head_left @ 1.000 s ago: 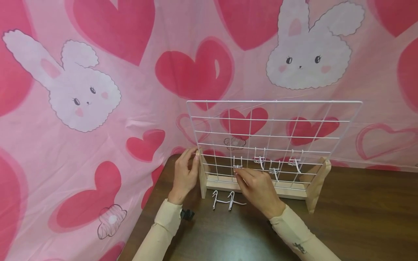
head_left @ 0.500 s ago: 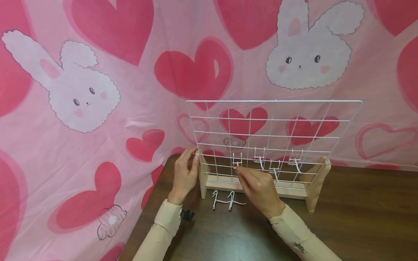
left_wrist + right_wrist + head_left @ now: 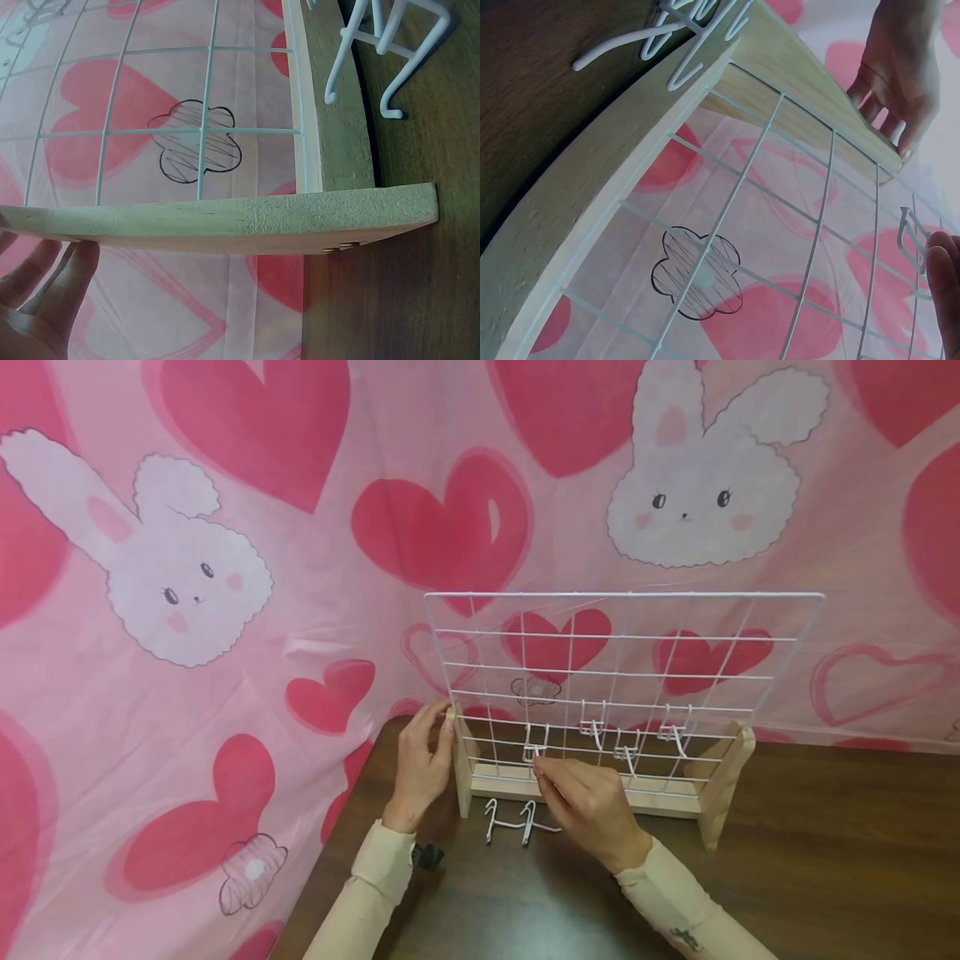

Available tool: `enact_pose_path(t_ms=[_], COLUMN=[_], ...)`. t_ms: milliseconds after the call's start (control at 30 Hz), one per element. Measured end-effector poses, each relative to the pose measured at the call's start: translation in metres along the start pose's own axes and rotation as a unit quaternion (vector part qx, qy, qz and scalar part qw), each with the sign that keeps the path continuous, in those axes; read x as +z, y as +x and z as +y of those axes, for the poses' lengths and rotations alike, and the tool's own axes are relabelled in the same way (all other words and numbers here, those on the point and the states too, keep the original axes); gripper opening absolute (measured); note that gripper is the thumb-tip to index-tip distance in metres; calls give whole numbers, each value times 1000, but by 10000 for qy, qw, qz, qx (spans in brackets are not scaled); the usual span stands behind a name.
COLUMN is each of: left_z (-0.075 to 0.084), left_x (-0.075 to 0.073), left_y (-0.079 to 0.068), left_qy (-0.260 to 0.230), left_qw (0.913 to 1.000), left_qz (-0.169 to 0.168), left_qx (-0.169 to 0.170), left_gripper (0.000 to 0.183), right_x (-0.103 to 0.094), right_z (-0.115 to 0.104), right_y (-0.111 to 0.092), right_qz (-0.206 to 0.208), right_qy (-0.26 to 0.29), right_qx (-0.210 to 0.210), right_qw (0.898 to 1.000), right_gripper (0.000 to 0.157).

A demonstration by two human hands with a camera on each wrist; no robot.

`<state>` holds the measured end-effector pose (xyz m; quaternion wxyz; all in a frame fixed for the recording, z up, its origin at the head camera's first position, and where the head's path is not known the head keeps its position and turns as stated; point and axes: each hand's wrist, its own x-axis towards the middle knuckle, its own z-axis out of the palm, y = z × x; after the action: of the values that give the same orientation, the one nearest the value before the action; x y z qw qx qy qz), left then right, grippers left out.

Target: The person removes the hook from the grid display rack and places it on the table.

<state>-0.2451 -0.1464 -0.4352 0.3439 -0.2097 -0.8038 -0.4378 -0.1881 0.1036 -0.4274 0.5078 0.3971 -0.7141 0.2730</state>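
A white wire grid (image 3: 517,637) stands in a wooden base (image 3: 663,799). Near its lower left, my right hand (image 3: 592,806) pinches a white wire hook (image 3: 533,750) by its front arm. The hook's two prongs lie close against the grid; whether they are caught on a wire I cannot tell. The fingers of my left hand (image 3: 422,764) touch the outer side of the left wooden side panel (image 3: 462,768), near its top. In the left wrist view those fingertips meet the panel (image 3: 217,225) from outside, with the thumb out of sight.
Right of the pinched hook, three similar hooks hang on the grid, one at the upper middle (image 3: 594,728), a lower one (image 3: 626,752) and one near the right (image 3: 675,732). Loose white hooks (image 3: 527,822) lie on the brown table (image 3: 480,910) before the base. A pink heart-patterned cloth (image 3: 322,602) hangs behind.
My right hand and its hook have shifted slightly down and left along the grid. The left hand stays at the side panel, and the loose hooks lie where they were.
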Motion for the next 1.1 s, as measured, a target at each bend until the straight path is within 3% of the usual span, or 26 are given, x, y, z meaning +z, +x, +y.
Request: enact_pose_path(t_ms=[500, 767, 1100], left_z=[-2, -2, -1], left_x=[0, 1, -1], left_y=[0, 2, -1], left_qy=[-70, 5, -105], left_qw=[9999, 10000, 9997], left_qz=[-66, -2, -109], left_qx=[-109, 62, -197], left_gripper=[28, 28, 28], right_x=[-4, -5, -3], right_z=[-1, -1, 0], right_y=[-8, -10, -17], right_qz=[-334, -365, -490], right_qy=[-47, -79, -157], right_qx=[51, -24, -114], right_qw=[9994, 9993, 9986], right_gripper=[35, 33, 32])
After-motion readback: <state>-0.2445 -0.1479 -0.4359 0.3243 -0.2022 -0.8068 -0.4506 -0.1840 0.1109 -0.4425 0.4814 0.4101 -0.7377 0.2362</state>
